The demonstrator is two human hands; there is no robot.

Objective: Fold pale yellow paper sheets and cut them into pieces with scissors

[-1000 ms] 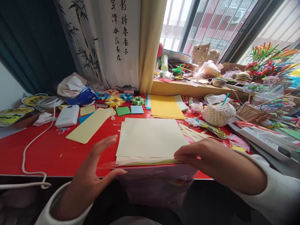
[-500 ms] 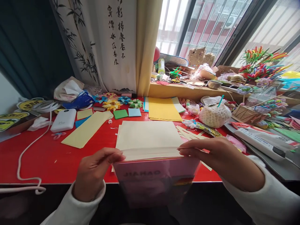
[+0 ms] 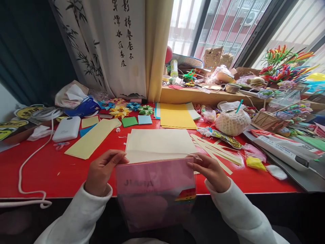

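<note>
And here, closest to us, hangs the clear packet [image 3: 158, 189], pink-fronted, with dark lettering that reads backward and a rainbow-coloured band at its right side. It's held up at the near edge of the red tabletop [image 3: 73, 174], top edge uppermost. The left hand [image 3: 103, 171] has thumb and fingers pinched together on the packet's upper left corner; over on the other side, the right hand [image 3: 210, 173] pinches the upper right, a bit of clear film showing by its fingers.

Right behind, a stack of cream sheets [image 3: 162, 142] lies flat, partly covered from view by the packet. To its right, loose cream strips [image 3: 215, 150] fan out, and beyond the right hand sits a small yellow packet [image 3: 255, 162]. Off to the left, long pale-yellow sheets [image 3: 92, 137] lie aslant, a white power bank [image 3: 66, 128] near them.

Further back: a green square [image 3: 129, 121] beside a light blue square [image 3: 145, 119], golden-yellow sheets [image 3: 176, 115], and a round bundle in foam netting [image 3: 232, 123] with a teal straw. Farthest, the cluttered windowsill [image 3: 182, 96] under the barred window [image 3: 228, 27].
</note>
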